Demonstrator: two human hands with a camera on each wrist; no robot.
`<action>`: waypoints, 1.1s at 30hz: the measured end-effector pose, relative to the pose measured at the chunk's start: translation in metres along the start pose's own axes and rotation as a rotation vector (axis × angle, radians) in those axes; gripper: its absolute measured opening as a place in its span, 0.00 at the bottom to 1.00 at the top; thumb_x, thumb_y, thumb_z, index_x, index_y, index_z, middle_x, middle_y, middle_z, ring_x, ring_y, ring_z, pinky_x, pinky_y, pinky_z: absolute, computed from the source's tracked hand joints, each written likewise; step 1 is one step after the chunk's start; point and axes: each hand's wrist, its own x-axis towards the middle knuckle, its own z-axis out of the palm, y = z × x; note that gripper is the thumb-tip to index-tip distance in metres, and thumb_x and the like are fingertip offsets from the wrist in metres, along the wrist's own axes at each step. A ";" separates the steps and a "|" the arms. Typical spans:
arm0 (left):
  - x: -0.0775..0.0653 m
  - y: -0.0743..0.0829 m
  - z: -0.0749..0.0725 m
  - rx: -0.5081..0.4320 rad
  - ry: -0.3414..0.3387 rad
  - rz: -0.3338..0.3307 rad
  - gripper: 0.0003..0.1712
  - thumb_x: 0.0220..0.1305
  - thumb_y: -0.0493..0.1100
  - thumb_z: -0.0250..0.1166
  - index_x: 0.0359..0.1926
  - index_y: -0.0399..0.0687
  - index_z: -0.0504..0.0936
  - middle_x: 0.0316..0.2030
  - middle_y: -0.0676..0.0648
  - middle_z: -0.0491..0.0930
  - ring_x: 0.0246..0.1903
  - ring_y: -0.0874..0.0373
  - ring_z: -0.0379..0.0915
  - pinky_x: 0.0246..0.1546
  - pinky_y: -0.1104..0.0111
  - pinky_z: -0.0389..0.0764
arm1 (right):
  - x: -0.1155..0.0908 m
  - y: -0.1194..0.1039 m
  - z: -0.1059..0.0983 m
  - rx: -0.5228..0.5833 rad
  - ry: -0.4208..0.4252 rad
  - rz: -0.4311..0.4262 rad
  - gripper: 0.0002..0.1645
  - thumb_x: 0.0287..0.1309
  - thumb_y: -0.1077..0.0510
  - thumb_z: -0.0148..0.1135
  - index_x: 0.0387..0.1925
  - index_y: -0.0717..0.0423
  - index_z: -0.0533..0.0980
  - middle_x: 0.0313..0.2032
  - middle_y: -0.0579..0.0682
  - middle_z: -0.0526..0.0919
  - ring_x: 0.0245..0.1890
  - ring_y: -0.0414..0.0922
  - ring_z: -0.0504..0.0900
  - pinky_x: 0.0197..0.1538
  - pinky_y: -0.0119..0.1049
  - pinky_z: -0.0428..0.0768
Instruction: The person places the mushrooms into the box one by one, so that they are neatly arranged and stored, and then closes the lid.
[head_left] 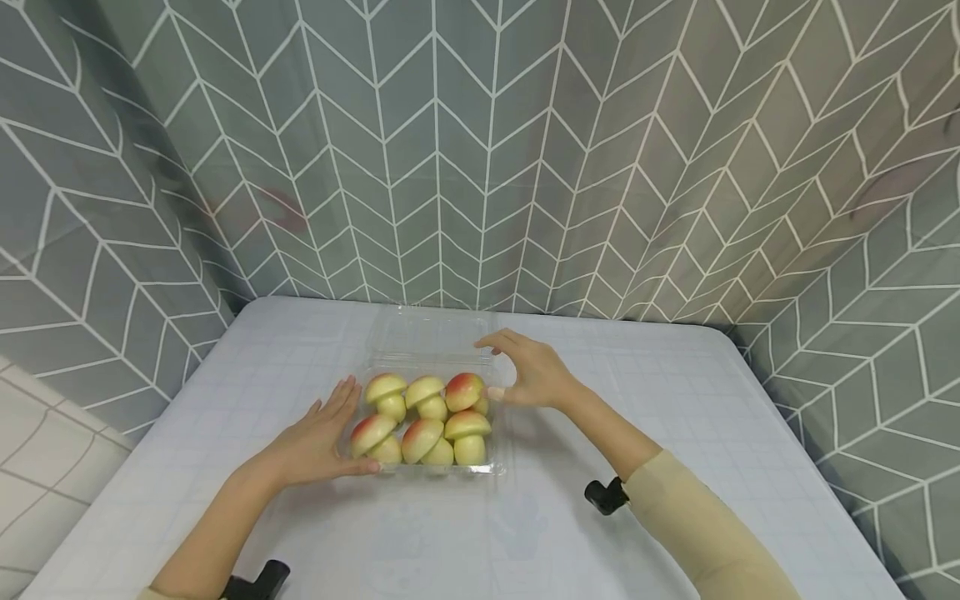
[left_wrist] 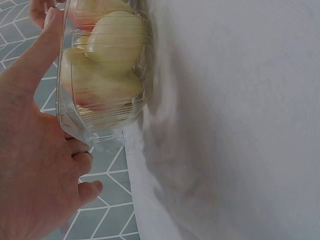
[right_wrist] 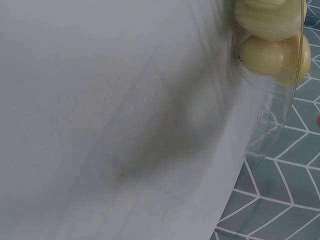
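A clear plastic clamshell box [head_left: 498,468] sits on the table with its lid [head_left: 431,329] folded back. Inside stand two rows of mushroom-shaped, fruit-like pieces [head_left: 423,437], pale yellow with red patches on several caps. At the box's left side rests my left hand [head_left: 318,437], its thumb by the front corner and its fingers stretched along the side. My right hand [head_left: 536,367] hovers over the back right corner, thumb close to the reddest piece [head_left: 463,392], fingers spread and bent near the lid. Whether that thumb touches the piece is unclear. The right wrist view does not show the hand.
The table [head_left: 637,400] has a pale cloth cover. A grey curtain [head_left: 465,167] with white chevron lines hangs behind it and at both sides. Black wrist-worn devices show at the left wrist [head_left: 258,579] and right wrist [head_left: 606,497].
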 end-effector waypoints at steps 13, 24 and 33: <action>-0.001 0.001 -0.002 -0.009 -0.001 -0.003 0.70 0.47 0.71 0.68 0.71 0.23 0.46 0.72 0.28 0.41 0.71 0.35 0.36 0.65 0.37 0.45 | -0.007 0.009 -0.011 0.007 0.359 -0.111 0.42 0.31 0.46 0.81 0.50 0.57 0.73 0.44 0.48 0.80 0.39 0.45 0.81 0.33 0.38 0.77; -0.001 0.003 -0.001 -0.021 -0.001 -0.003 0.70 0.48 0.70 0.69 0.71 0.23 0.46 0.72 0.28 0.41 0.71 0.34 0.36 0.66 0.37 0.45 | -0.009 0.017 -0.006 0.070 0.440 -0.054 0.48 0.25 0.48 0.84 0.52 0.58 0.72 0.45 0.50 0.80 0.39 0.46 0.80 0.29 0.34 0.72; -0.003 0.004 -0.002 -0.016 0.005 -0.002 0.70 0.47 0.71 0.68 0.71 0.24 0.46 0.72 0.28 0.41 0.71 0.34 0.37 0.66 0.38 0.46 | -0.005 0.014 0.008 0.102 0.279 0.125 0.47 0.31 0.47 0.81 0.56 0.52 0.70 0.49 0.49 0.79 0.45 0.46 0.81 0.34 0.37 0.76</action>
